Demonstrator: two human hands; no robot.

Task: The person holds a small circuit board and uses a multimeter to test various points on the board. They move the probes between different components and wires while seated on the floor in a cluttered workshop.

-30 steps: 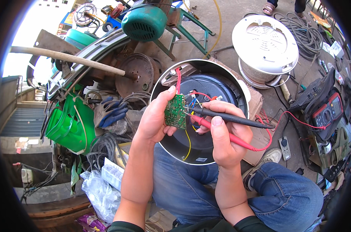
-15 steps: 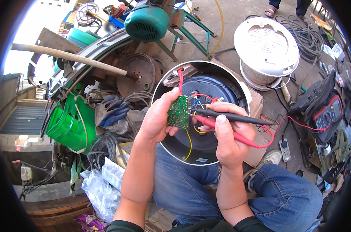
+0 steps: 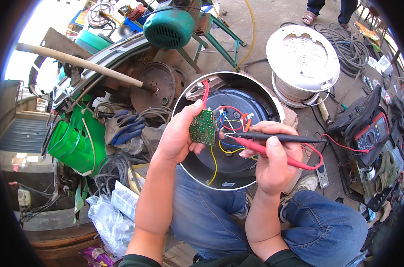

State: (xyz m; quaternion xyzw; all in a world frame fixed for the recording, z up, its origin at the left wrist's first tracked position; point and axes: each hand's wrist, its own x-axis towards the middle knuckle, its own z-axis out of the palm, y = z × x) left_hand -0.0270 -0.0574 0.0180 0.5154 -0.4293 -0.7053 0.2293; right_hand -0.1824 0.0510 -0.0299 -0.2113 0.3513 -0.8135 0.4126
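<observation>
Between the thumb and fingers of my left hand (image 3: 177, 133) is a small green circuit board (image 3: 203, 127), its soldered side facing up. Red, blue and yellow wires run from it into a round white-walled appliance housing (image 3: 189, 171) with a dark inner pan (image 3: 237, 167). My right hand (image 3: 275, 155) grips two test probes together, a black probe (image 3: 277, 137) and a red probe (image 3: 273, 152). Their metal tips point left at the board and sit just off its right edge. A red lead runs from the probes toward a red-and-black multimeter (image 3: 372, 133) at the right.
A white round appliance part (image 3: 304, 58) stands at the far right, beside coiled black cable (image 3: 349, 51). A green motor (image 3: 170, 27) rests on a green metal stand. Left are a green bucket (image 3: 75, 142), gloves (image 3: 125, 128) and a clear plastic bag (image 3: 110, 222). Another person's feet (image 3: 309, 18) show at the top.
My right hand has drawn the probes slightly right, so their tips have come away from the board. The left hand still holds the board, and the whole view has shifted a little.
</observation>
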